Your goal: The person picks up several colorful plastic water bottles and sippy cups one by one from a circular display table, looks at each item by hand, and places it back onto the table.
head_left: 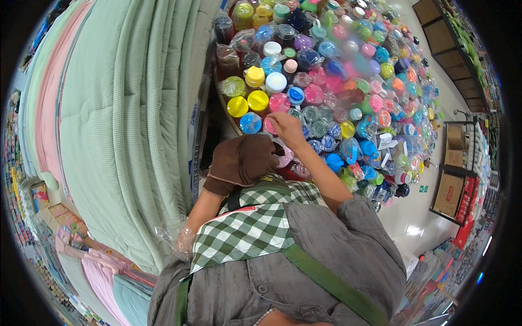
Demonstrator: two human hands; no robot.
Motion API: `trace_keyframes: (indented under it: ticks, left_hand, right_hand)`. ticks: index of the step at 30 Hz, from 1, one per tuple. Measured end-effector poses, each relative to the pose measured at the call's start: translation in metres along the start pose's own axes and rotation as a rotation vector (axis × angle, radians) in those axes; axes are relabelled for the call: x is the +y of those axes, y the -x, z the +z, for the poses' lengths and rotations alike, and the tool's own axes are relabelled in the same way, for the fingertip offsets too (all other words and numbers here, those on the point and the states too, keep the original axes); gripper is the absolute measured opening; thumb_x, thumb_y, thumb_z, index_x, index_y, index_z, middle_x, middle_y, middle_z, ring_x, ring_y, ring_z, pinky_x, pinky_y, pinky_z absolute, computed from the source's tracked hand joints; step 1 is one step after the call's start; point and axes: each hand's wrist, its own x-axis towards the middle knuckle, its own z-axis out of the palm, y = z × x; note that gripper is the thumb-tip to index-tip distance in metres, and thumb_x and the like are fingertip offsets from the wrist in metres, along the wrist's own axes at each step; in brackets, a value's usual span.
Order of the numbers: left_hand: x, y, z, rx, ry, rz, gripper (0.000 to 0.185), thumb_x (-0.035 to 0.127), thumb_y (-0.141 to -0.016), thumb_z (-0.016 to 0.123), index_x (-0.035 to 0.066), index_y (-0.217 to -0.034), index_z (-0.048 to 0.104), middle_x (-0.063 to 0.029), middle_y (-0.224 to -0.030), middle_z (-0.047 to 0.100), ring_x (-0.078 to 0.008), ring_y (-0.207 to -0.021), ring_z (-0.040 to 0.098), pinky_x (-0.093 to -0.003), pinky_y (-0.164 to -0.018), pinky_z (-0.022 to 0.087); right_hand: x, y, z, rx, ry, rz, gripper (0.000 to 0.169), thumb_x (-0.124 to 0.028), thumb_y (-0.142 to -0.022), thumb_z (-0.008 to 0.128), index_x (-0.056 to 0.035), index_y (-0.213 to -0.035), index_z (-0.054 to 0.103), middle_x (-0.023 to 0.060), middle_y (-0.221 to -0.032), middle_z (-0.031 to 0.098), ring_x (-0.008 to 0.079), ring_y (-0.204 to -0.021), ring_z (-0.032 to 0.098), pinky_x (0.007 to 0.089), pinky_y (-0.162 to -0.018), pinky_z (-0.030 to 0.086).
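Observation:
My left hand (pixel 244 161) is inside a brown cloth mitt or glove that reaches past the wrist, so its fingers are hidden. It is held in front of the checked apron (pixel 244 234), close to a pale pink lid (pixel 285 157). My bare right hand (pixel 287 128) has its fingers bent over a bright pink lid (pixel 269 125); whether they grip it is hidden. Around it stand plastic-wrapped bottles, among them one with a blue lid (pixel 251 122), two with yellow lids (pixel 258 100), and another pink lid (pixel 279 102).
Many more bottles crowd the display (pixel 314 93), whose curved rim (pixel 223 100) runs along its left side. Folded green quilts (pixel 122 114) rise at the left. Some clear plastic film (pixel 175 234) clings near my left forearm. Shelves with cardboard boxes (pixel 450 183) stand across the aisle floor (pixel 408 220).

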Motion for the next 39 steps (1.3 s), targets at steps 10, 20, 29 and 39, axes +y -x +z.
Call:
trace_keyframes:
  ticks: [10,20,29,39]
  left_hand:
    - [0.027,-0.035,0.006,-0.099,-0.399,0.288,0.021,0.021,-0.084,0.058,0.008,-0.100,0.061,-0.0102,-0.098,0.062,-0.0259,-0.083,0.060,-0.0356,-0.066,0.045]
    - [0.031,-0.039,0.038,-0.287,-0.107,-0.004,0.051,0.025,-0.064,0.077,0.001,-0.105,0.057,-0.0183,-0.094,0.059,-0.0373,-0.093,0.058,-0.0423,-0.079,0.045]
    - [0.058,-0.063,0.032,-0.329,-0.197,0.093,0.040,0.031,-0.068,0.076,0.011,-0.098,0.060,-0.0091,-0.095,0.063,-0.0291,-0.088,0.061,-0.0390,-0.078,0.046]
    - [0.030,-0.027,0.046,-0.417,-0.767,0.382,0.042,0.032,-0.083,0.063,0.013,-0.120,0.057,-0.0077,-0.117,0.059,-0.0277,-0.114,0.052,-0.0448,-0.099,0.037]
  right_hand:
    - [0.050,0.079,-0.080,-0.002,-0.020,0.654,0.023,-0.025,-0.091,0.062,-0.0025,-0.087,0.063,0.0101,-0.071,0.063,0.0210,-0.067,0.064,0.0343,-0.060,0.049]
    - [-0.063,0.076,-0.046,-0.282,-0.995,0.515,0.063,-0.019,-0.089,0.066,-0.0025,-0.142,0.036,0.0097,-0.135,0.048,0.0193,-0.125,0.046,0.0350,-0.107,0.034]
    - [-0.052,0.090,-0.058,-0.132,-0.998,0.617,0.040,-0.017,-0.095,0.059,0.0003,-0.131,0.051,0.0040,-0.116,0.061,0.0113,-0.104,0.055,0.0291,-0.091,0.046]
    - [-0.059,0.097,-0.064,-0.039,-0.881,0.727,0.044,-0.037,-0.099,0.050,0.0022,-0.115,0.061,0.0061,-0.097,0.067,0.0142,-0.089,0.059,0.0309,-0.081,0.046]
